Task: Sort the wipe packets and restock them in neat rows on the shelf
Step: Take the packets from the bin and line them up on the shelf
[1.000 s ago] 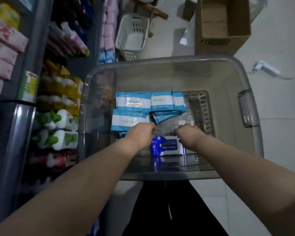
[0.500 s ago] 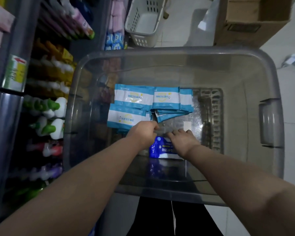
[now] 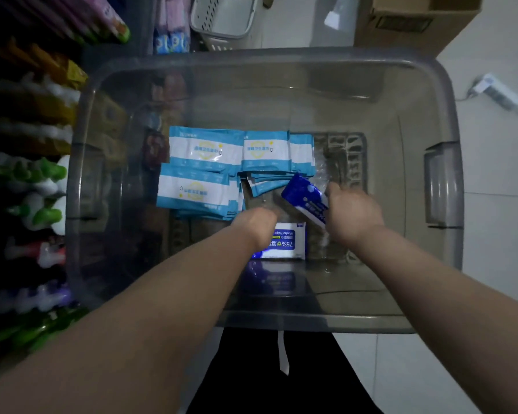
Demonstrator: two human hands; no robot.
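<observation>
Both my arms reach down into a clear plastic bin (image 3: 440, 180). My right hand (image 3: 352, 215) grips a dark blue and white wipe packet (image 3: 304, 197), tilted and raised off the bin floor. My left hand (image 3: 256, 227) hovers with curled fingers over a second dark blue packet (image 3: 286, 242) marked 75% that lies flat near the bin's near wall; whether it touches or holds anything is hidden. Several light blue and white wipe packets (image 3: 205, 170) lie stacked in the left and middle of the bin.
Shelves (image 3: 33, 150) with bottles and packets run along the left. A white basket (image 3: 225, 19) and a cardboard box (image 3: 407, 22) stand on the tiled floor beyond the bin. A white power strip (image 3: 494, 91) lies at the right.
My right hand has lifted a dark blue packet up off the bin floor, uncovering the other one beneath. The view has come closer to the bin.
</observation>
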